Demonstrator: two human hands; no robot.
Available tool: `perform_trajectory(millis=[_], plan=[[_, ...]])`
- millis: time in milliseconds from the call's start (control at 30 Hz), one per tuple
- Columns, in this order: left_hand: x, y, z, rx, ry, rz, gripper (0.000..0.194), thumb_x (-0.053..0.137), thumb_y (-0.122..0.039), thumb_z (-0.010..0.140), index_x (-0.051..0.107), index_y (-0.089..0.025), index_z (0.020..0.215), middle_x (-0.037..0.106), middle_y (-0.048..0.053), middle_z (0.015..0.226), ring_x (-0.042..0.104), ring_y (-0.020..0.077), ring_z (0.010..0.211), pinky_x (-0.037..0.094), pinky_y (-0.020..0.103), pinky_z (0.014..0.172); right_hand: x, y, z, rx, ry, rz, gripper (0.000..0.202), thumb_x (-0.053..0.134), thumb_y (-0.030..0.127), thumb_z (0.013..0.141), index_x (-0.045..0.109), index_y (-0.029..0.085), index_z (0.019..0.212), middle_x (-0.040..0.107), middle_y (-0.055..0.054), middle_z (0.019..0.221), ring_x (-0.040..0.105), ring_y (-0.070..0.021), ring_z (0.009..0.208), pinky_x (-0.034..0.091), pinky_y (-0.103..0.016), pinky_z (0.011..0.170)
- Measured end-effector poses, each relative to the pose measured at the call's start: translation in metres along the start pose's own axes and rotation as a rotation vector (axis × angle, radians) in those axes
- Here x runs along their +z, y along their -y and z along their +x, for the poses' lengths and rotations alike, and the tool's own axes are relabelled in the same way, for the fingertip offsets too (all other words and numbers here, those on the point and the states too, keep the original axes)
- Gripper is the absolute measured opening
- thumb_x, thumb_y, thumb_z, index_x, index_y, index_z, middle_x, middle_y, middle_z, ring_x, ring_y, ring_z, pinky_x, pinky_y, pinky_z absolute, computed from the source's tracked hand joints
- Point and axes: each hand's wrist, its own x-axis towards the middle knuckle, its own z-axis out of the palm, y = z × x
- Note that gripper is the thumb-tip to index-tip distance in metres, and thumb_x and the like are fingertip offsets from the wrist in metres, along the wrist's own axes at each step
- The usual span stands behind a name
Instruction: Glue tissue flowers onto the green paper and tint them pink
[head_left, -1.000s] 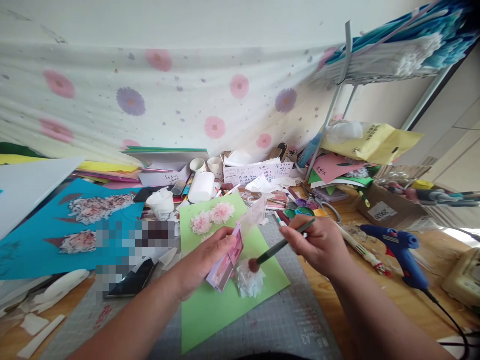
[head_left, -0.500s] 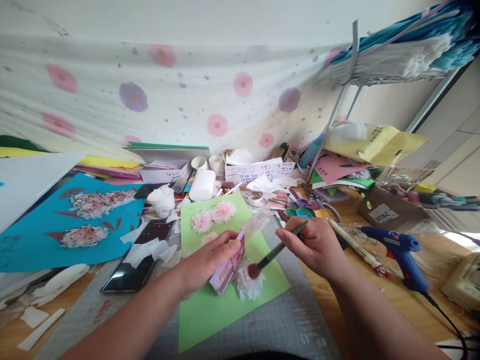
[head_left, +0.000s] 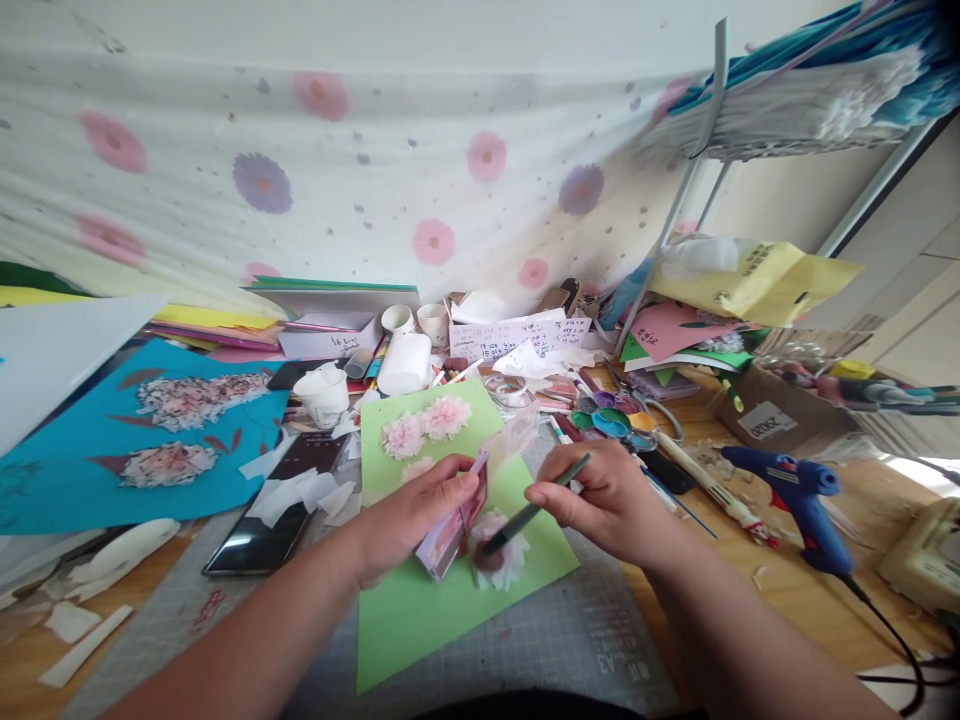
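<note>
My left hand (head_left: 424,515) is closed around a small pink and lilac box (head_left: 444,540), tilted over a green paper sheet (head_left: 420,635). In my right hand (head_left: 600,500) is a makeup brush (head_left: 529,512) with a dark handle, its bristles down on a pale pink paper flower (head_left: 510,565). That flower lies on the green sheet, just right of the box. Fluffier pink paper flowers (head_left: 446,418) sit at the sheet's upper part, one of them partly hidden behind my left hand.
A grey cutting mat (head_left: 600,640) lies under the sheet. Left are a black phone (head_left: 259,540) with paper scraps and a blue sheet (head_left: 45,500) with paper flowers. Paper cups (head_left: 322,395) stand behind. A blue glue gun (head_left: 817,500) with its cord lies right.
My right hand has moved slightly left and down, and the brush has shifted lower left across the flower. My left hand still holds the box in nearly the same place.
</note>
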Motion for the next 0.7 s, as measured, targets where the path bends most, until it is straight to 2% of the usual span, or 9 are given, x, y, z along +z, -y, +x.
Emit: perform_trajectory(millis=[100, 167, 267, 367, 433, 533, 633, 700], plan=[[0.000, 0.000, 0.000, -0.024, -0.034, -0.006, 0.043, 0.047, -0.056, 0.088, 0.049, -0.019, 0.109, 0.064, 0.009, 0.099, 0.061, 0.0260, 0.093, 0.046, 0.038, 0.079, 0.000, -0.002, 0.001, 0.045, -0.087, -0.131, 0.029, 0.055, 0.029, 0.087, 0.057, 0.016, 0.061, 0.055, 0.001, 0.050, 0.047, -0.0077, 0.045, 0.033, -0.020, 0.046], [0.000, -0.001, -0.001, -0.040, -0.074, 0.011, 0.044, 0.051, -0.056, 0.086, 0.049, -0.021, 0.113, 0.062, 0.007, 0.103, 0.060, 0.0248, 0.096, 0.046, 0.035, 0.078, -0.003, -0.005, -0.001, 0.080, -0.072, -0.114, 0.032, 0.053, 0.028, 0.087, 0.053, 0.016, 0.058, 0.049, 0.003, 0.047, 0.041, -0.0072, 0.043, 0.031, -0.020, 0.043], [0.000, -0.001, 0.000, -0.045, -0.054, -0.013, 0.044, 0.052, -0.057, 0.085, 0.049, -0.020, 0.108, 0.061, 0.006, 0.096, 0.062, 0.0235, 0.088, 0.046, 0.033, 0.073, -0.007, -0.009, -0.005, 0.099, -0.087, 0.048, 0.031, 0.055, 0.030, 0.088, 0.052, 0.017, 0.060, 0.049, 0.003, 0.049, 0.043, -0.0082, 0.044, 0.033, -0.021, 0.044], [-0.001, -0.001, 0.001, -0.040, -0.026, -0.033, 0.043, 0.052, -0.058, 0.084, 0.048, -0.019, 0.102, 0.061, 0.006, 0.093, 0.063, 0.0243, 0.084, 0.046, 0.035, 0.071, -0.007, -0.011, -0.010, 0.131, -0.263, 0.235, 0.026, 0.059, 0.029, 0.087, 0.056, 0.018, 0.063, 0.052, 0.003, 0.048, 0.046, -0.0094, 0.044, 0.037, -0.022, 0.045], [-0.002, 0.000, 0.001, -0.060, -0.034, 0.006, 0.045, 0.052, -0.060, 0.083, 0.048, -0.019, 0.102, 0.060, 0.005, 0.090, 0.063, 0.0235, 0.080, 0.046, 0.036, 0.070, -0.005, -0.012, -0.012, 0.129, -0.317, 0.384, 0.022, 0.059, 0.028, 0.088, 0.059, 0.019, 0.067, 0.050, 0.004, 0.046, 0.045, -0.0095, 0.042, 0.038, -0.023, 0.046], [-0.004, 0.002, 0.001, -0.070, -0.053, 0.024, 0.047, 0.051, -0.060, 0.083, 0.049, -0.020, 0.107, 0.060, 0.005, 0.091, 0.061, 0.0212, 0.077, 0.046, 0.034, 0.068, 0.001, -0.006, -0.012, 0.074, -0.184, 0.509, 0.019, 0.058, 0.028, 0.088, 0.058, 0.020, 0.070, 0.051, 0.005, 0.047, 0.047, -0.0105, 0.044, 0.039, -0.024, 0.048], [-0.003, 0.002, 0.002, -0.035, -0.058, 0.011, 0.043, 0.051, -0.059, 0.083, 0.052, -0.020, 0.102, 0.058, 0.002, 0.086, 0.058, 0.0182, 0.075, 0.044, 0.030, 0.066, 0.014, 0.007, -0.008, 0.007, 0.032, 0.475, 0.019, 0.059, 0.025, 0.087, 0.055, 0.019, 0.069, 0.053, 0.002, 0.054, 0.050, -0.0103, 0.049, 0.040, -0.023, 0.049], [-0.003, 0.002, 0.003, -0.008, -0.059, 0.029, 0.039, 0.051, -0.058, 0.084, 0.053, -0.021, 0.096, 0.056, -0.001, 0.082, 0.055, 0.0158, 0.073, 0.042, 0.028, 0.066, 0.024, 0.017, -0.004, -0.053, 0.127, 0.437, 0.020, 0.059, 0.025, 0.087, 0.055, 0.018, 0.069, 0.054, 0.001, 0.057, 0.051, -0.0093, 0.051, 0.040, -0.021, 0.049]])
